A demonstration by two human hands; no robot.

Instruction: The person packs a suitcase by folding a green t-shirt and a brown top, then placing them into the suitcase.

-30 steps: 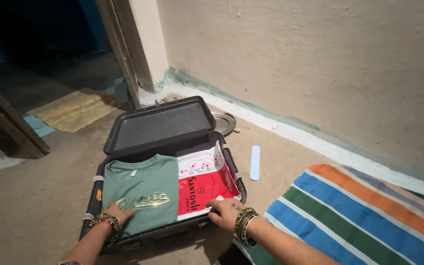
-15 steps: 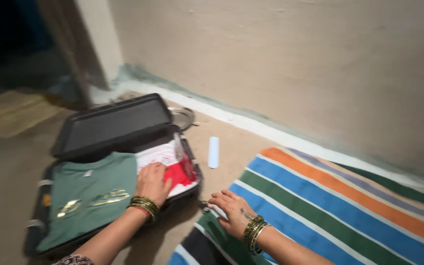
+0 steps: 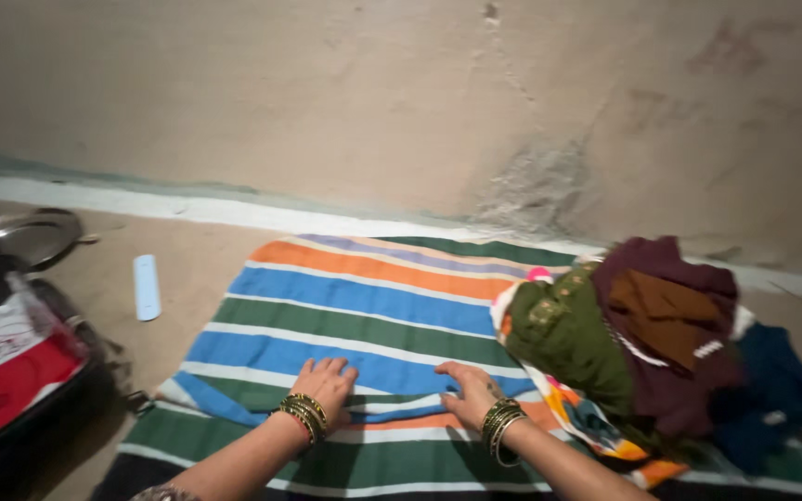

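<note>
My left hand [image 3: 325, 382] and my right hand [image 3: 469, 392] both lie flat, fingers spread, on a striped cloth [image 3: 364, 306] of orange, blue, green and white spread on the floor. Each wrist carries a stack of green and gold bangles. Neither hand holds anything. To the right of my right hand a pile of clothes [image 3: 647, 343] in dark green, maroon, brown and navy sits on the cloth. At the far left the edge of an open black suitcase [image 3: 11, 371] shows a folded red and white garment inside.
A pale blue flat strip [image 3: 147, 287] lies on the bare floor between suitcase and cloth. A round metal dish [image 3: 34, 237] sits by the wall at the left. The plastered wall runs along the back, with a white skirting line.
The view has swung right from the suitcase to the striped cloth. My left hand has left the clothes in the suitcase. Both hands now rest flat on the cloth.
</note>
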